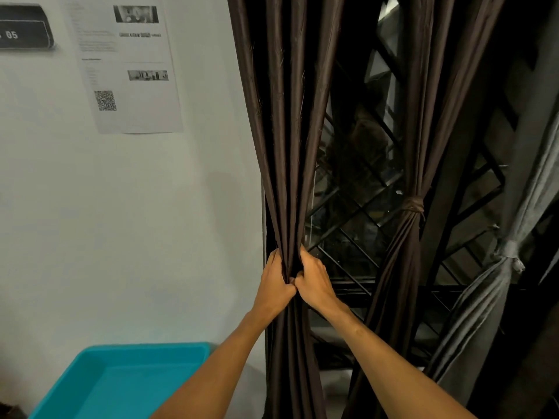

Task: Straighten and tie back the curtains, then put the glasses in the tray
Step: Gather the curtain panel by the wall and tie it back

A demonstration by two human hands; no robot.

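A dark brown curtain [287,131] hangs at the window's left edge, gathered into a narrow bundle. My left hand [273,285] grips the bundle from the left and my right hand [314,282] grips it from the right, their fingers meeting in front of the fabric. A second brown curtain [405,258] to the right is bound at mid height by a brown tie [413,204]. Farther right, a grey curtain [490,285] is also tied. A turquoise tray [99,385] sits at the lower left with nothing visible in it. No glasses are in view.
A white wall [121,222] fills the left side, with a printed sheet [127,68] and a dark sign [24,28] on it. Behind the curtains is a window with black diagonal grille bars [357,219].
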